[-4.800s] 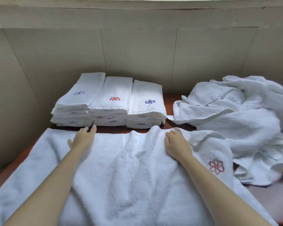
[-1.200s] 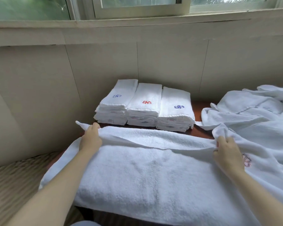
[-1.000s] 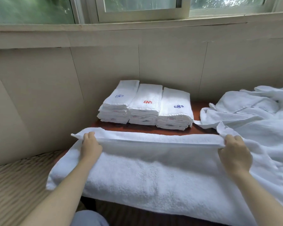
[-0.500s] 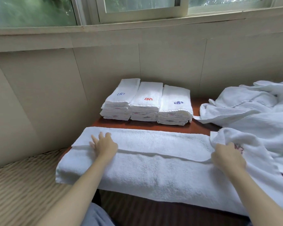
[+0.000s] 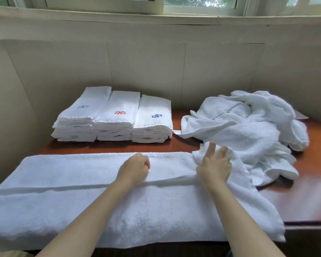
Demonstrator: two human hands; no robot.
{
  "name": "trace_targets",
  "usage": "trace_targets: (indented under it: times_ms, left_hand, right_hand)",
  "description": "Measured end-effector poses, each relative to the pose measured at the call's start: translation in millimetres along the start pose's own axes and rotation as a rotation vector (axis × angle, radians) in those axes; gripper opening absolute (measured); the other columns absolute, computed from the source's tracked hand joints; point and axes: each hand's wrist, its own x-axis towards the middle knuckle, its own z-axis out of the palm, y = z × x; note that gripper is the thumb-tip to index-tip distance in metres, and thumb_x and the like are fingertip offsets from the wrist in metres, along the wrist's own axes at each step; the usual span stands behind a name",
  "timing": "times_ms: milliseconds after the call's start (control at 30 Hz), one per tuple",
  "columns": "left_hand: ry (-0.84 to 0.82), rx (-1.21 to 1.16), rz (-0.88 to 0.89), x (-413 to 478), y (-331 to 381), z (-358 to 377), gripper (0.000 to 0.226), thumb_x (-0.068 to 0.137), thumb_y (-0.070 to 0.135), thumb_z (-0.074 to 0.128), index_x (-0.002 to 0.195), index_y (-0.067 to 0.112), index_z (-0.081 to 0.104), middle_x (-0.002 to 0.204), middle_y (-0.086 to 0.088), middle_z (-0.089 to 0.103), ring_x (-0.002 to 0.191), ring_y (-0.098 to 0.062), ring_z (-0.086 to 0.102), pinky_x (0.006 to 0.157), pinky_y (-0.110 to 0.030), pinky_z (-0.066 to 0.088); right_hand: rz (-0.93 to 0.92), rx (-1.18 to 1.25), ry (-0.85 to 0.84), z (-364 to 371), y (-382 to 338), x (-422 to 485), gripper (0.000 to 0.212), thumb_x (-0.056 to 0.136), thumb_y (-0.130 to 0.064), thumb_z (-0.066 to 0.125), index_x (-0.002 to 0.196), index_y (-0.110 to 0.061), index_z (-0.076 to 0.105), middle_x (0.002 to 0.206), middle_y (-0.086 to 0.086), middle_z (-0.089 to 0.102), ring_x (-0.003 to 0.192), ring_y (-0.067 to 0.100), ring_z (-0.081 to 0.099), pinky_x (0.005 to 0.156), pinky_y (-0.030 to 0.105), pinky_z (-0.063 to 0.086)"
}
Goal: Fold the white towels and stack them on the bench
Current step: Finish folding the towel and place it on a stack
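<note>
A long white towel [image 5: 67, 204] lies across the near part of the red-brown bench [image 5: 315, 175], its far edge folded toward me. My left hand [image 5: 134, 168] rests on the folded layer near the middle, fingers curled in a loose fist. My right hand [image 5: 214, 164] lies on the towel's right part with fingers spread, touching a bunched corner. Three stacks of folded white towels [image 5: 117, 115] with blue and red emblems stand side by side at the back left.
A heap of unfolded white towels [image 5: 248, 127] covers the back right of the bench. A beige panelled wall [image 5: 146, 71] runs behind, with a window sill above. The bench's right front part is bare wood.
My left hand has slid right along the fold to the towel's middle and curled shut. My right hand has shifted left and spread its fingers. The view has moved closer.
</note>
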Motion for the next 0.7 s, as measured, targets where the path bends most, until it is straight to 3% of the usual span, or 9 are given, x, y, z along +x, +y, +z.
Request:
trace_targets:
  times_ms: [67,167,233,333,433,500,600,633,700]
  left_hand:
    - [-0.053,-0.049,0.066,9,18,12,0.027,0.086,0.003,0.039,0.078,0.022,0.057,0.096,0.005,0.053,0.095,-0.019,0.055,0.082,-0.032,0.045]
    - [-0.162,-0.172,0.151,19,49,32,0.026,0.091,0.009,0.042,0.095,0.014,0.067,0.101,0.003,0.057,0.1,-0.016,0.055,0.082,-0.025,0.04]
    - [-0.281,-0.29,0.138,26,68,46,0.028,0.096,0.019,0.044,0.097,0.006,0.069,0.102,-0.002,0.064,0.098,-0.017,0.058,0.088,-0.03,0.043]
    - [-0.43,-0.558,0.021,37,100,65,0.047,0.098,0.039,0.042,0.093,0.001,0.067,0.094,-0.008,0.067,0.09,-0.019,0.06,0.09,-0.039,0.045]
    - [-0.344,-0.719,-0.189,59,132,80,0.056,0.095,0.046,0.044,0.123,0.0,0.058,0.12,-0.01,0.062,0.11,-0.018,0.058,0.083,-0.026,0.039]
    - [-0.294,-0.786,-0.285,76,149,82,0.05,0.096,0.04,0.049,0.128,0.001,0.053,0.127,-0.013,0.057,0.118,-0.025,0.055,0.088,-0.025,0.039]
    - [-0.339,-0.996,-0.263,91,159,76,0.022,0.093,0.013,0.057,0.107,-0.004,0.06,0.094,-0.014,0.066,0.085,-0.017,0.069,0.068,-0.021,0.05]
    - [-0.353,-1.028,-0.2,91,161,70,0.008,0.091,0.001,0.054,0.094,-0.003,0.06,0.077,-0.009,0.067,0.066,-0.007,0.068,0.056,-0.014,0.048]
    - [-0.304,-1.009,-0.101,94,166,59,0.017,0.084,-0.012,0.048,0.079,0.002,0.057,0.057,-0.003,0.063,0.046,-0.002,0.061,0.041,-0.01,0.041]
  right_hand:
    - [0.008,0.164,0.099,3,9,10,0.058,0.08,-0.01,0.055,0.131,-0.012,0.029,0.127,0.018,0.033,0.104,0.037,0.048,0.085,0.039,0.042]
    - [0.092,0.669,0.175,1,23,23,0.037,0.093,-0.014,0.045,0.129,-0.009,0.038,0.126,0.017,0.043,0.098,0.031,0.051,0.072,0.033,0.034]
    - [0.206,0.808,0.258,-5,39,34,0.03,0.096,-0.013,0.039,0.124,-0.006,0.045,0.126,0.017,0.049,0.102,0.029,0.05,0.071,0.031,0.029]
    - [0.326,0.617,0.243,-12,71,46,0.033,0.086,-0.002,0.043,0.117,-0.005,0.054,0.123,0.019,0.053,0.112,0.036,0.048,0.084,0.036,0.036]
    - [0.325,0.421,-0.002,-12,88,50,0.036,0.085,-0.006,0.047,0.12,-0.009,0.054,0.125,0.017,0.054,0.119,0.036,0.045,0.092,0.035,0.037]
    - [0.288,0.431,-0.13,-9,91,53,0.034,0.092,-0.019,0.049,0.124,-0.009,0.051,0.127,0.015,0.055,0.121,0.034,0.046,0.092,0.034,0.037]
    - [0.268,0.554,-0.173,-6,95,58,0.037,0.09,-0.024,0.057,0.122,-0.007,0.052,0.122,0.012,0.058,0.111,0.028,0.053,0.082,0.03,0.039]
    - [0.298,0.652,-0.167,-6,99,61,0.036,0.087,-0.016,0.06,0.121,-0.007,0.052,0.116,0.011,0.06,0.101,0.027,0.056,0.077,0.028,0.04]
    - [0.383,0.913,-0.188,-11,105,67,0.041,0.078,0.005,0.056,0.116,-0.011,0.054,0.096,0.008,0.061,0.078,0.021,0.056,0.062,0.027,0.042]
